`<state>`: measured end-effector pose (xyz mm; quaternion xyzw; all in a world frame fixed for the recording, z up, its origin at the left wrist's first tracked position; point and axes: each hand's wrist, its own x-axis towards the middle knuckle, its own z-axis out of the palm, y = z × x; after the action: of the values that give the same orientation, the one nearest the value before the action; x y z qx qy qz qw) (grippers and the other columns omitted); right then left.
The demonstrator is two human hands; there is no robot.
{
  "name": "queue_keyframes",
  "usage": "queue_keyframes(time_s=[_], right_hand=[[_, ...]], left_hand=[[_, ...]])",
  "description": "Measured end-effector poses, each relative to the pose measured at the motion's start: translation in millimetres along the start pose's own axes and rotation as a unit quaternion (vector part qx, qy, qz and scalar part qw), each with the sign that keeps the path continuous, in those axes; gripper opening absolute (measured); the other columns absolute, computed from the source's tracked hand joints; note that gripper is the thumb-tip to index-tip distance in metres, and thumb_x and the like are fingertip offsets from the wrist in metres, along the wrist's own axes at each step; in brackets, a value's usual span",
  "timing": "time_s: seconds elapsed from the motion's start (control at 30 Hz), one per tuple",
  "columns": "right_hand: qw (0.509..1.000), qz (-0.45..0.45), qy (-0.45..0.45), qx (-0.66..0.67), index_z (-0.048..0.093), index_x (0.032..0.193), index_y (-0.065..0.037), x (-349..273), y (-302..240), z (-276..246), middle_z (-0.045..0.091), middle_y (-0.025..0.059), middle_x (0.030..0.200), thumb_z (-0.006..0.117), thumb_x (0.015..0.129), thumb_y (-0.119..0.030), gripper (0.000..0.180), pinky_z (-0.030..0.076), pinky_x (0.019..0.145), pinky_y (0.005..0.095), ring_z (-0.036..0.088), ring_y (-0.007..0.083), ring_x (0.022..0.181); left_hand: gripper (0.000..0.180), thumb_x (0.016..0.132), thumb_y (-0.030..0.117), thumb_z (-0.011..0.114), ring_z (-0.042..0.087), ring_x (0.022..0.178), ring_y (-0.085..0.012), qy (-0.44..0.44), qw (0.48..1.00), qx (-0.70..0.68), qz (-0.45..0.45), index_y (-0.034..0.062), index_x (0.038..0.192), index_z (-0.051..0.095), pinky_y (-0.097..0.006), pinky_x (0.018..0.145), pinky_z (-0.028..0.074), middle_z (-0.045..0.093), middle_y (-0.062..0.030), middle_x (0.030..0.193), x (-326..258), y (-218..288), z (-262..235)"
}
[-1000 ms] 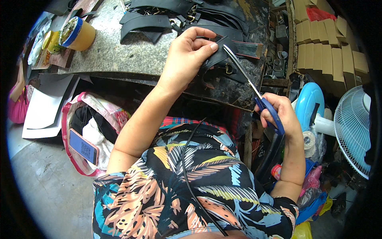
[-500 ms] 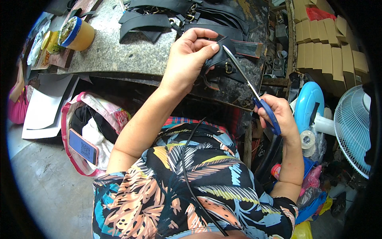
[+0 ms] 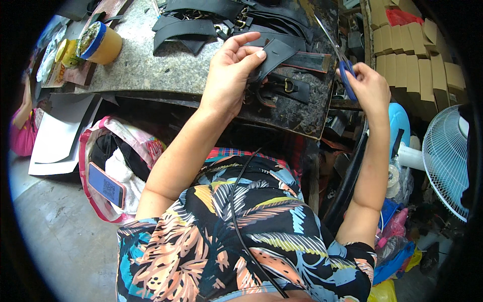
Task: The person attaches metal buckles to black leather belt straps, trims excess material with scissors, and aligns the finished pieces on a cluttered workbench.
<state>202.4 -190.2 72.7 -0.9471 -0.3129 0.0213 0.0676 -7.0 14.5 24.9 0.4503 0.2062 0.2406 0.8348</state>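
My left hand (image 3: 229,70) pinches a black leather strap piece (image 3: 278,53) between thumb and fingers, over the front edge of the workbench. My right hand (image 3: 370,86) grips blue-handled scissors (image 3: 346,70) at the bench's right edge, blades pointing up and to the left, apart from the leather. Below the held piece lies a black strap with a metal ring (image 3: 289,86). Just right of the held piece rests a dark strip with reddish edges (image 3: 309,61). Behind my left hand, more black leather straps (image 3: 186,34) with metal fittings are heaped.
On the left of the workbench (image 3: 151,70) stand a tub with a blue rim (image 3: 106,44) and a smaller yellow-lidded jar (image 3: 69,53). A bag (image 3: 128,132) with a phone (image 3: 106,185) sits below. To the right are a white fan (image 3: 448,156) and several cardboard boxes (image 3: 417,75).
My right hand has carried the scissors up and right, away from the leather. My left hand has shifted slightly left, and the held piece now shows its broad face.
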Motion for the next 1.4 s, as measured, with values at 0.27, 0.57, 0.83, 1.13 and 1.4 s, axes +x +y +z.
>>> queue_keyframes(time_s=[0.27,0.57,0.83,1.13,1.4], right_hand=[[0.961,-0.167,0.137,0.173,0.073,0.101,-0.004,5.9,-37.3,2.1,0.067,0.0063,0.089,0.076,0.089,-0.019,0.02,0.051,0.072,0.0288,0.064,0.0134,0.079],[0.89,-0.173,0.05,0.419,0.067,0.093,-0.001,-76.4,-129.7,43.0,0.061,0.0008,0.08,0.087,0.077,-0.011,0.028,0.046,0.061,0.0237,0.056,0.0084,0.069],[0.879,-0.188,0.14,0.416,0.069,0.093,0.0,-77.2,-131.3,52.1,0.066,0.0053,0.085,0.08,0.082,-0.002,0.015,0.049,0.063,0.026,0.061,0.0124,0.07],[0.799,-0.089,0.093,0.588,0.071,0.093,-0.001,-72.7,-114.0,36.6,0.064,-0.0016,0.085,0.074,0.083,0.003,0.011,0.044,0.063,0.0204,0.053,0.0048,0.07],[0.877,-0.159,0.141,0.431,0.069,0.089,-0.005,-78.1,-125.8,38.8,0.063,0.0038,0.084,0.075,0.083,-0.01,0.009,0.049,0.06,0.0291,0.06,0.0165,0.067]], left_hand=[[0.05,0.094,0.002,0.067,0.068,0.078,-0.0101,0.007,0.999,-0.042,-0.019,-0.0025,0.14,0.048,-0.021,0.065,0.058,0.066,-0.0055,0.1,-4.7,1.7,0.8],[0.044,0.095,-0.001,0.064,0.067,0.081,-0.0102,0.086,0.99,-0.1,0.05,-0.0014,0.137,0.05,-0.022,0.072,0.057,0.065,-0.0045,0.099,-11.0,-12.1,17.4],[0.047,0.095,-0.004,0.061,0.061,0.099,-0.011,0.092,0.987,-0.092,0.094,-0.0032,0.139,0.045,-0.024,0.087,0.052,0.063,-0.0072,0.11,-18.9,-17.9,28.0],[0.028,0.086,0.003,0.075,0.065,0.081,-0.0084,-0.033,0.998,0.053,0.01,-0.0022,0.112,0.066,-0.022,0.068,0.053,0.07,-0.0035,0.093,-27.0,15.1,5.3],[0.021,0.097,0.014,0.066,0.07,0.076,-0.0143,-0.106,0.99,0.0,-0.088,-0.0037,0.107,0.064,-0.029,0.068,0.064,0.069,-0.0084,0.091,-34.7,21.4,-1.9]])
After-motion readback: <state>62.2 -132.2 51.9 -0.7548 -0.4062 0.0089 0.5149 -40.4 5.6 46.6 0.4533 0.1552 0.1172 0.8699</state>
